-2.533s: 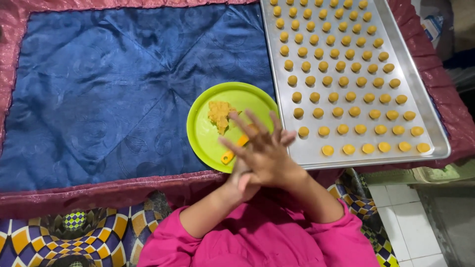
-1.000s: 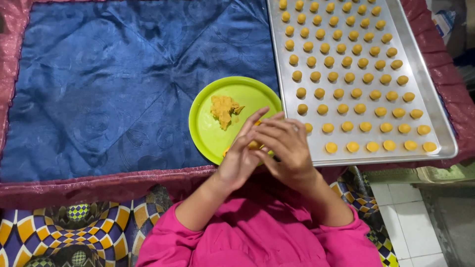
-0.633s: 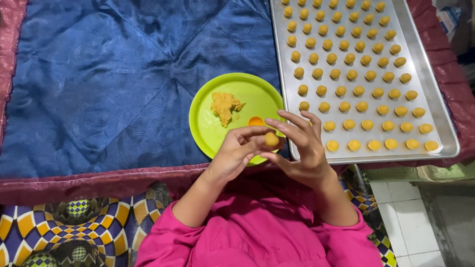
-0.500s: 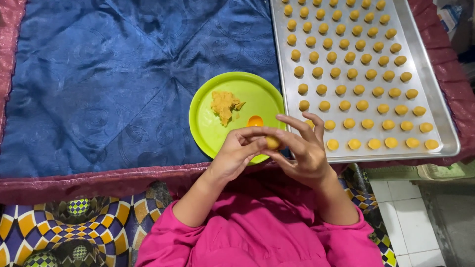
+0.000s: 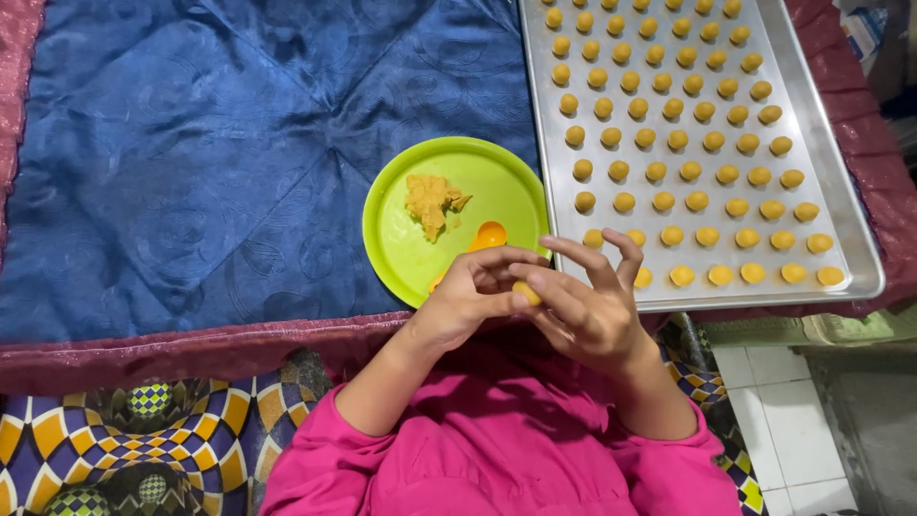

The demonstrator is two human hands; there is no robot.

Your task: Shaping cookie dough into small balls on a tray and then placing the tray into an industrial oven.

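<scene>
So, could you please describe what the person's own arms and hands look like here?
Both arms wear bright pink sleeves, pushed up so the forearms are bare. The left hand and right hand are bare: no gloves, rings, watch or bracelets visible.

A blue quilted cloth (maroon-bordered) carries a green plate and a metal tray.

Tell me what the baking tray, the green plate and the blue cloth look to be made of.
Baking tray: bare metal, likely aluminium, dull silver sheen. Green plate: probably plastic, uniform lime colour, smooth soft gloss. Blue cloth: satin-like fabric, shiny, with creases and a faint woven pattern.
</scene>
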